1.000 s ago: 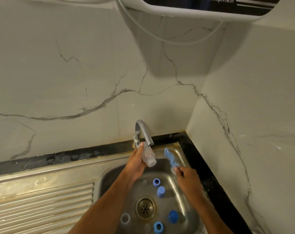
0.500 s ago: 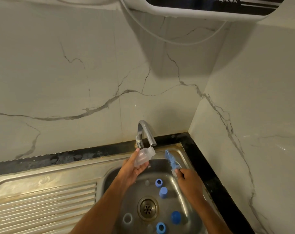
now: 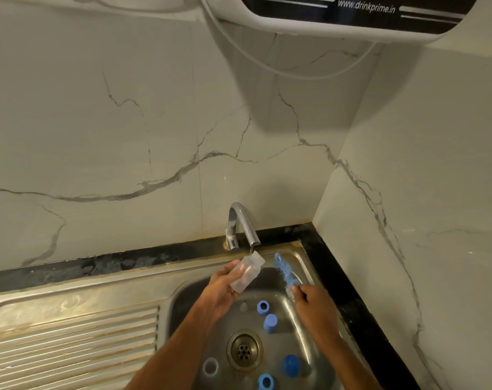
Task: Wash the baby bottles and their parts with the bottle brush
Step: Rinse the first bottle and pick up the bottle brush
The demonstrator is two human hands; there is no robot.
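We hold a clear bottle [image 3: 246, 273] in our left hand [image 3: 220, 288], fingers curled round its lower body, its open end tilted up just under the tap [image 3: 243, 226] spout. Our right hand [image 3: 313, 302] grips the handle of the blue brush [image 3: 284, 271], fingers closed round it, bristles pointing up and away, just right of the bottle and apart from it. In the sink [image 3: 182, 294] below lie blue parts: a ring [image 3: 263, 306], a cap [image 3: 270, 323], a second cap [image 3: 290, 365] and another ring [image 3: 265, 381], around the drain [image 3: 243, 351]. A clear ring [image 3: 210, 366] lies left of the drain.
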